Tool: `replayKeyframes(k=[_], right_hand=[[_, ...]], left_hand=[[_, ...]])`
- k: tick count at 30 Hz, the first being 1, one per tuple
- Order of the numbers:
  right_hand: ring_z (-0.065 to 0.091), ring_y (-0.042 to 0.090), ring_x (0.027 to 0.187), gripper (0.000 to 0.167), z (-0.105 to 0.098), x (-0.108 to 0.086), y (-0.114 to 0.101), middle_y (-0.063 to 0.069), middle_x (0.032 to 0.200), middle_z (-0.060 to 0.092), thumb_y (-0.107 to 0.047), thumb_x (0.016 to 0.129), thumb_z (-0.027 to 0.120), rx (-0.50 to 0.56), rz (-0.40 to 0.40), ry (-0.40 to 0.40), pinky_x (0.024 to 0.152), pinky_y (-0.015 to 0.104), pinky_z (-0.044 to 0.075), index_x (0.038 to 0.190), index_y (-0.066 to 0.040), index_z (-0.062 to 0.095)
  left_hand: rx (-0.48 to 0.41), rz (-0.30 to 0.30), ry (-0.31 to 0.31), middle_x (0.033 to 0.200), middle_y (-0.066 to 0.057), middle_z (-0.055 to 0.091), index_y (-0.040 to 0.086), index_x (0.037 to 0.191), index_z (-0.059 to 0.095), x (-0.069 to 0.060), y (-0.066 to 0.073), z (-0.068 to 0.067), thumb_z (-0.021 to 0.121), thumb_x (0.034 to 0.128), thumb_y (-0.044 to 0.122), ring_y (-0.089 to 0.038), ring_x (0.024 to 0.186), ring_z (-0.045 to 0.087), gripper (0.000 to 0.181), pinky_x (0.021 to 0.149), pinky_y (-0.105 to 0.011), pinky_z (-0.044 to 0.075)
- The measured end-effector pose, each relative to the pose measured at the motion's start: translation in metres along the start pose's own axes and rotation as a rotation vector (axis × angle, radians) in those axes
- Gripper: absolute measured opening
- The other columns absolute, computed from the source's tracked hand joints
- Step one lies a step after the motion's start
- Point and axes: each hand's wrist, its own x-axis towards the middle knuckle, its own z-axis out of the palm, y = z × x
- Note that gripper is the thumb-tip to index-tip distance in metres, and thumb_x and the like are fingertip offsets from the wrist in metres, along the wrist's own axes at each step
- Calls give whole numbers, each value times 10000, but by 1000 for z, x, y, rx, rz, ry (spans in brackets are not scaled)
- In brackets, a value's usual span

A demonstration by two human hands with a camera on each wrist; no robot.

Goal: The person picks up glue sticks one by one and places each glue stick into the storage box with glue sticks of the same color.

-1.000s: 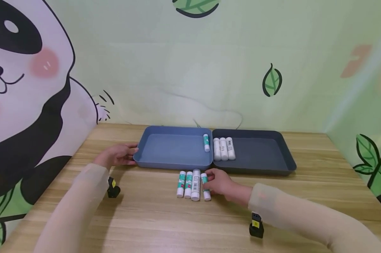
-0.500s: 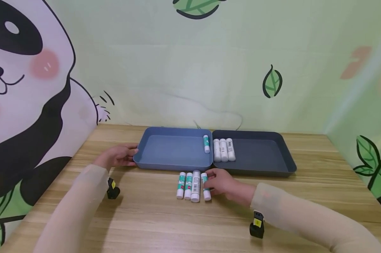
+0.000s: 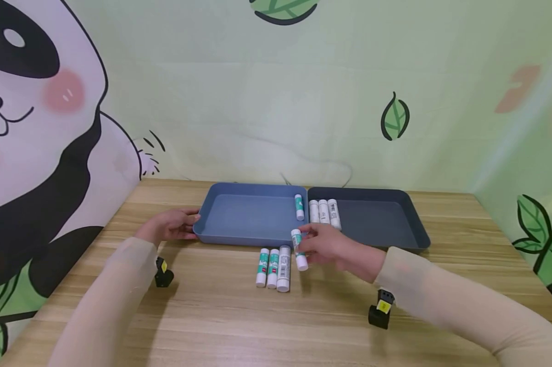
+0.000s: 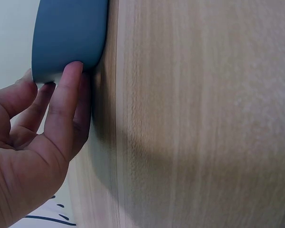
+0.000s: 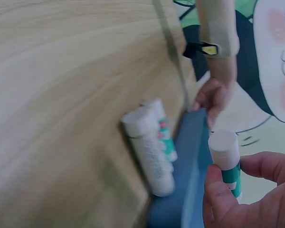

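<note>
My right hand holds a green-and-white glue stick between thumb and fingers, raised just in front of the trays. In the right wrist view this glue stick stands nearly upright in the pinch. Below and left, two green-labelled glue sticks and a larger white glue stick lie side by side on the table. My left hand touches the left end of the blue tray; in the left wrist view its extended fingers rest against the tray's outer wall.
One small green-labelled glue stick lies at the blue tray's right side. Against it stands a dark grey tray with three white glue sticks at its left end, partly behind my right hand. A printed wall rises behind the wooden table.
The right hand has lifted the glue stick off the table, moving it up and slightly forward towards the trays. The left hand and the trays have stayed put.
</note>
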Motion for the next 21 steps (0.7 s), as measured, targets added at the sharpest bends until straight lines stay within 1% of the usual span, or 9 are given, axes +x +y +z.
replayKeyframes(k=[2, 4, 7, 10, 12, 14, 18, 19, 21], right_hand=[[628, 166, 972, 625, -5, -1, -8, 176, 1314, 531, -21, 962, 613, -3, -8, -3, 836, 299, 617, 1542, 6, 380], [630, 206, 1066, 637, -12, -2, -17, 230, 1426, 493, -26, 974, 596, -1, -25, -8, 895, 327, 618, 1560, 11, 348], [605, 240, 1143, 632, -21, -2, -33, 255, 1507, 441, -35, 991, 577, 10, -55, -6, 958, 354, 607, 1571, 9, 326], [605, 214, 1093, 616, -30, -4, -51, 236, 1487, 455, -56, 1003, 564, -2, -81, 11, 931, 310, 608, 1571, -4, 331], [608, 194, 1061, 616, -36, -7, -64, 219, 1473, 468, -63, 1007, 555, -16, -97, 18, 902, 274, 604, 1575, -11, 324], [604, 186, 1046, 617, -43, -9, -78, 206, 1446, 480, -64, 1007, 548, -18, -111, 30, 888, 251, 596, 1578, -16, 317], [587, 186, 1059, 619, -53, -12, -105, 164, 1374, 500, -60, 1012, 546, 14, -133, 53, 850, 209, 592, 1584, -25, 311], [583, 190, 1066, 612, -56, -12, -111, 156, 1366, 501, -66, 1015, 550, 20, -137, 64, 822, 194, 596, 1582, -30, 321], [575, 194, 1086, 607, -61, -12, -123, 148, 1382, 492, -81, 1021, 555, 19, -140, 75, 806, 182, 601, 1583, -40, 327]], left_hand=[[1, -1, 2, 1222, -69, 532, 83, 1648, 26, 0, 0, 0, 381, 1112, 181, -62, 940, 602, 650, 869, -226, 603], [-7, -7, 7, 1199, -59, 543, 87, 1650, 37, 1, -1, 0, 384, 1112, 180, -64, 929, 604, 647, 865, -225, 604], [-16, -8, 6, 1174, -49, 555, 84, 1649, 34, 2, -2, -1, 388, 1110, 183, -69, 927, 608, 652, 861, -228, 607], [-23, -10, 2, 1166, -47, 561, 84, 1650, 38, 4, -3, -2, 386, 1110, 181, -72, 929, 611, 650, 860, -228, 607], [-18, -7, -8, 1187, -54, 553, 83, 1650, 27, 4, -3, -2, 382, 1112, 182, -71, 941, 610, 652, 868, -228, 606], [-13, -11, -5, 1204, -60, 549, 89, 1651, 30, 3, -3, -2, 381, 1113, 187, -72, 945, 608, 650, 874, -226, 605], [-7, -17, 5, 1238, -69, 537, 104, 1652, 34, 2, -2, -2, 382, 1115, 202, -72, 950, 602, 648, 892, -231, 603], [-6, -19, 7, 1232, -65, 541, 109, 1653, 37, 2, -2, -2, 384, 1115, 205, -72, 946, 603, 648, 894, -233, 603], [-3, -18, 4, 1269, -79, 529, 111, 1653, 36, 1, -1, -1, 381, 1116, 202, -68, 951, 602, 644, 902, -232, 601]])
